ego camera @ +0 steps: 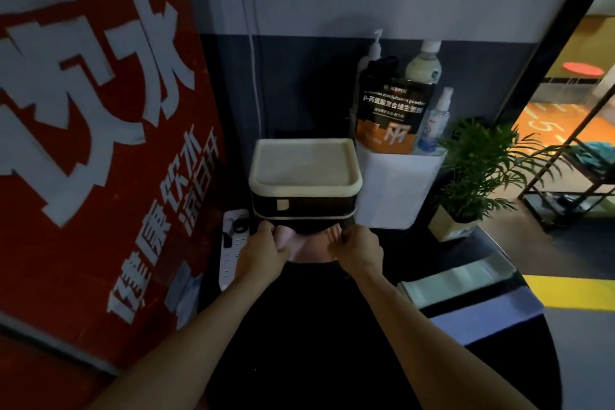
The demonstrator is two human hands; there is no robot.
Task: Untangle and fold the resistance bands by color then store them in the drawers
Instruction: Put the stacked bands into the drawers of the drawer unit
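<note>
With left hand [263,248] and right hand [357,248] each pinching an end of the folded pink band [307,248] at the open lower drawer [301,221], keep it flat, feed level under the drawer unit [304,173] top, then tuck edges.

Both hands, left hand [263,248] and right hand [361,248], pinch a folded pink band [307,250] at the drawer unit's [304,190] lower drawer on the dark counter [299,326].

The drawer unit [304,183] stands far on the table [299,343], a power strip [233,245] to its left, a bin [396,186] of bottles right, a plant [476,170] farther right. Folded bands [456,280] lie near right.
</note>
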